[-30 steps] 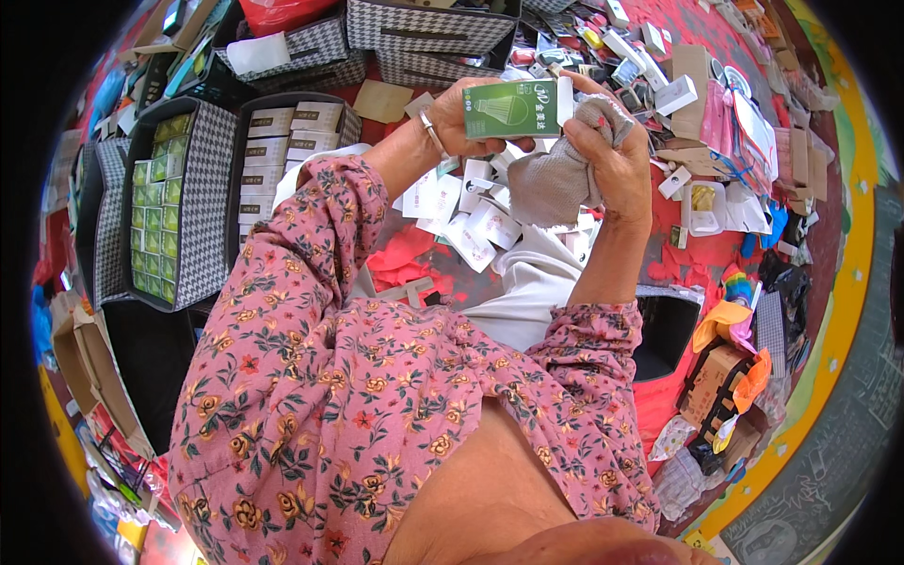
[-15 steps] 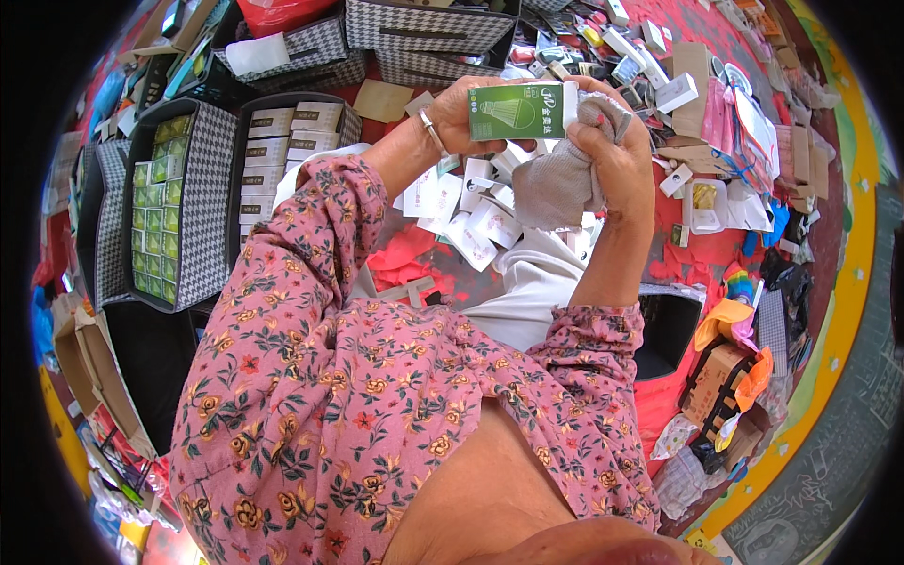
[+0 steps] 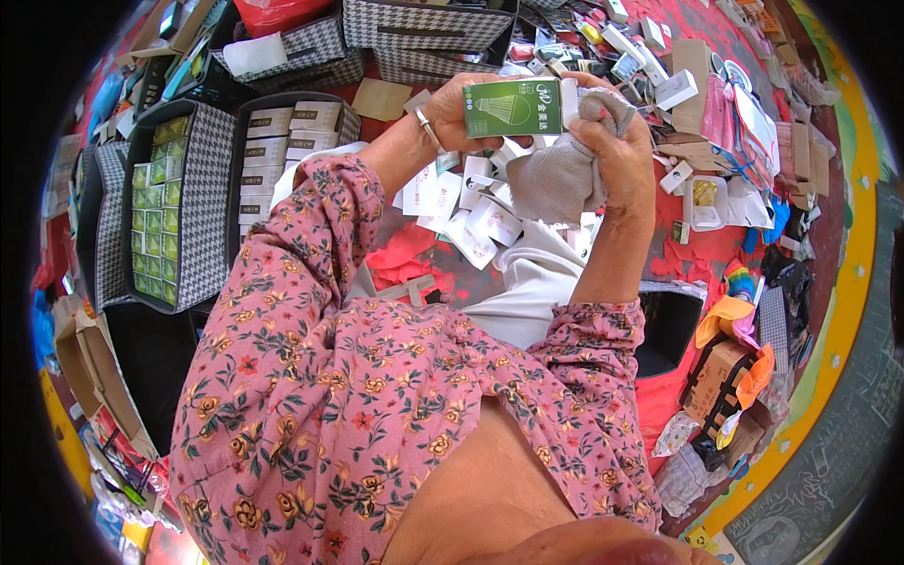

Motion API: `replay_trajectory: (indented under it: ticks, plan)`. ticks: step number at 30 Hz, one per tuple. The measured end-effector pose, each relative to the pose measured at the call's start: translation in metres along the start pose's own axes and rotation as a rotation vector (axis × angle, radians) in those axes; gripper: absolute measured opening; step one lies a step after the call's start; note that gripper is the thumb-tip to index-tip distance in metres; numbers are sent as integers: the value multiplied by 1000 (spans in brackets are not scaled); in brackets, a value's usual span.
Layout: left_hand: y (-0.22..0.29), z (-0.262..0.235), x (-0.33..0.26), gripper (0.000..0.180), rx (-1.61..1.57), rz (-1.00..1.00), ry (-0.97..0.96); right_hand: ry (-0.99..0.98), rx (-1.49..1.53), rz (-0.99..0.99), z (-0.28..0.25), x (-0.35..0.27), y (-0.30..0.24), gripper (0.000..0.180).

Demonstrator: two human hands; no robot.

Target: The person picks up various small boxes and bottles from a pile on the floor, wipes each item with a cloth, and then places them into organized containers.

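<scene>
Held out in front of me is a green light bulb box (image 3: 513,108), with a bulb pictured on its broad side and white at its right end. My left hand (image 3: 446,115) is closed on the box's left end, its fingers partly hidden behind it. A crumpled grey-brown cloth (image 3: 556,176) is bunched in my right hand (image 3: 625,155), thumb pressed on it and fingers close to the box's white end. The cloth hangs just below the box's right end. Whether the right fingers also grip the box is hidden.
At left, a houndstooth bin (image 3: 209,202) holds rows of green boxes; another bin (image 3: 354,125) beside it holds white boxes (image 3: 267,151). White cartons (image 3: 471,240) lie on the floor below my hands. Loose small goods (image 3: 612,56) and an open cardboard box (image 3: 690,80) spread across the far right.
The green box has shifted slightly left and up, together with my left hand. The cloth in my right hand has moved up a little. Both grips look the same.
</scene>
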State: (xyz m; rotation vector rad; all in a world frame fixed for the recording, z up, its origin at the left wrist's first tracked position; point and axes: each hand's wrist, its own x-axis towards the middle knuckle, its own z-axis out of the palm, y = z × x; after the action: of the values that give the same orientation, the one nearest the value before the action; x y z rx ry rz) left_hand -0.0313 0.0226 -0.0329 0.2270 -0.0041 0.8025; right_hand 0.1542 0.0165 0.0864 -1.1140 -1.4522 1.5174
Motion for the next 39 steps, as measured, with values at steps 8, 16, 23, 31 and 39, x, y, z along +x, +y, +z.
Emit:
replay_trajectory:
  ticks: [8,16,23,31,39]
  plan:
    - [-2,9,0,41,51,6,86,28,48,39,-3,0,1,40]
    - [-2,8,0,41,60,48,136,40,23,21,1,1,5,31]
    - [-3,15,-2,42,118,73,64,-14,-168,-73,0,-1,3,29]
    - [-2,8,2,42,154,-19,89,-28,-247,-67,-5,-1,3,29]
    - [-3,18,3,44,192,-10,118,19,-317,-101,-3,-1,6,28]
